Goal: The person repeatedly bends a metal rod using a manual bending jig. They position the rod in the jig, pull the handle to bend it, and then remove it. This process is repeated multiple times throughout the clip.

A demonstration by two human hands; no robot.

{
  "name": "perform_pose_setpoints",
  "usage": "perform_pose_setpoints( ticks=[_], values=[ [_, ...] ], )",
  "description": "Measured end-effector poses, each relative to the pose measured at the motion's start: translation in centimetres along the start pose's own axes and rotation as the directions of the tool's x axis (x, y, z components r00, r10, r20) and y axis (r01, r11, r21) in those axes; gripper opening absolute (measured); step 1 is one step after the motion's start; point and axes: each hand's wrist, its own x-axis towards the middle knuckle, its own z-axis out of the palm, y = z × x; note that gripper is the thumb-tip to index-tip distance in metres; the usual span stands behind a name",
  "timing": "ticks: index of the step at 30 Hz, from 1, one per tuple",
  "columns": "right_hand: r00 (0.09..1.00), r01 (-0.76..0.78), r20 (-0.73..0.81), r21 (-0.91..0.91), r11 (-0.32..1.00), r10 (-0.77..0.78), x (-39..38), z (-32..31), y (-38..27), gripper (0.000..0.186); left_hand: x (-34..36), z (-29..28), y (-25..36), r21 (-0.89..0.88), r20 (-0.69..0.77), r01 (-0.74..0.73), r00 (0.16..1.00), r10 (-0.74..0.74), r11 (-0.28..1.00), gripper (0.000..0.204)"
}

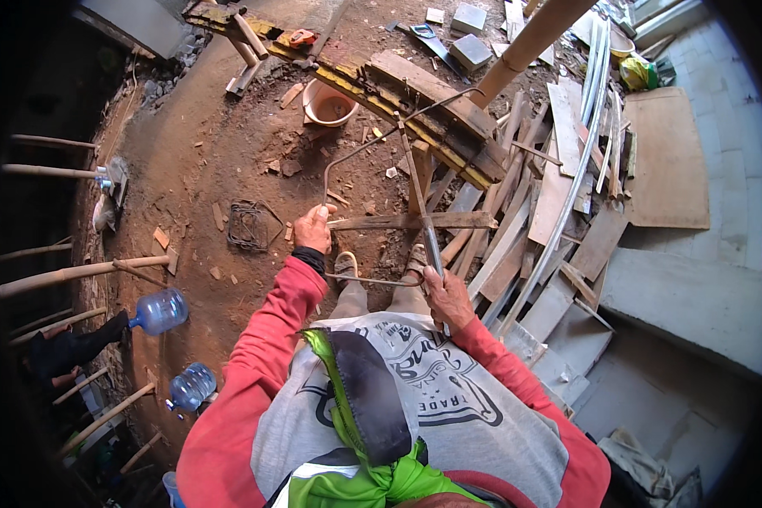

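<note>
My left hand (312, 229) is closed round a thin bent steel rod (357, 152). From there the rod rises, bends, and runs up to the right across a yellow-edged timber beam (372, 95). Lower down, a stretch of rod passes over my feet toward my right hand (449, 298). That hand is wrapped round a long metal bar (432, 245), thicker and silvery near the grip and narrower toward its far end, which meets the rod by the beam. Whether the right fingers also touch the rod is hidden. A wooden strip (381, 222) lies crosswise between my hands.
Left of my feet lies a pile of bent wire frames (252, 225). A bucket (330, 103) stands below the beam. Scrap boards (559, 169) are heaped at right. A handsaw (436, 49) lies beyond. Two water jugs (159, 311) and another person (72, 349) are at left.
</note>
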Motion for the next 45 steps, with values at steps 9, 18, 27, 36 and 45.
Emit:
perform_pose_setpoints(
  ticks=[9, 18, 27, 36, 45],
  values=[
    [0.984, -0.107, 0.150, 0.104, 0.989, 0.091, -2.6, -3.1, -4.7, 0.038, 0.7, -2.1, 1.5, 0.099, 0.020, -0.008, 1.000, 0.006, 0.995, 0.028],
    [0.976, -0.028, 0.219, 0.151, 0.988, -0.006, -2.2, -7.7, -4.2, 0.037, -0.3, -1.9, 6.1, 0.161, 0.055, 0.115, 0.991, -0.125, 0.980, 0.028],
    [0.996, 0.082, 0.052, -0.111, 0.990, -0.076, 0.7, -4.4, 0.5, 0.046, -1.0, -2.2, 6.6, -0.167, 0.267, 0.438, 0.883, -0.386, 0.884, 0.032],
    [0.995, 0.090, -0.026, -0.056, 0.994, -0.092, 1.4, -0.4, 1.0, 0.044, -3.2, 0.8, 6.9, -0.331, 0.207, 0.402, 0.913, -0.350, 0.854, 0.029],
    [0.991, 0.113, -0.073, -0.016, 0.993, -0.114, 1.5, 5.0, 0.6, 0.041, -4.2, 3.4, 6.2, -0.408, 0.107, 0.315, 0.949, -0.298, 0.857, 0.028]
  ],
)
